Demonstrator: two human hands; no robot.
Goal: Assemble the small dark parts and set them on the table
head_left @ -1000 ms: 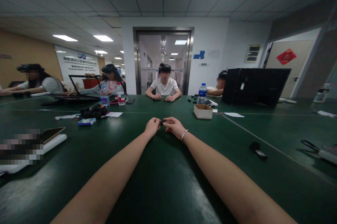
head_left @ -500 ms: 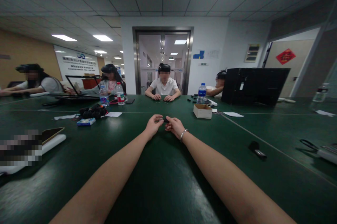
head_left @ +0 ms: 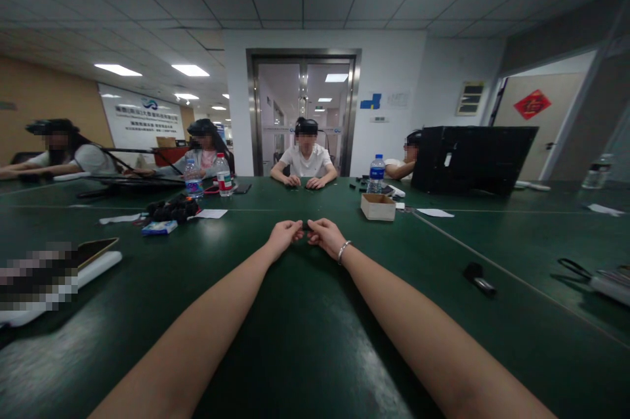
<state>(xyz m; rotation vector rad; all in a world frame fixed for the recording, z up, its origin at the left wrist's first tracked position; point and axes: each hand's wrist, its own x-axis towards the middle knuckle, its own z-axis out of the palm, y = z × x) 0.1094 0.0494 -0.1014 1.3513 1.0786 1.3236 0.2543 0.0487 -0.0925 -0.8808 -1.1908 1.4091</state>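
Note:
My left hand (head_left: 285,237) and my right hand (head_left: 325,238) meet above the green table (head_left: 295,327), fingertips almost touching. Pinched between them is a small black object (head_left: 305,226), mostly covered by the fingers, so its kind does not show. Each hand is closed, thumb against fingers, on one end of it. A bracelet circles my right wrist. Off to the right on the table lies a small black and silver piece (head_left: 480,281), apart from both hands.
Beyond my hands stand an open cardboard box (head_left: 378,208) and a water bottle (head_left: 377,173). Two more bottles, a black bundle (head_left: 170,209) and a blue-white packet (head_left: 159,228) are at left. A black monitor (head_left: 472,159) stands right. Several people sit around the table.
My left fingers have closed in from a looser, raised pose to a pinch at the small black object. Both hands have drawn nearer together, and less of the object shows.

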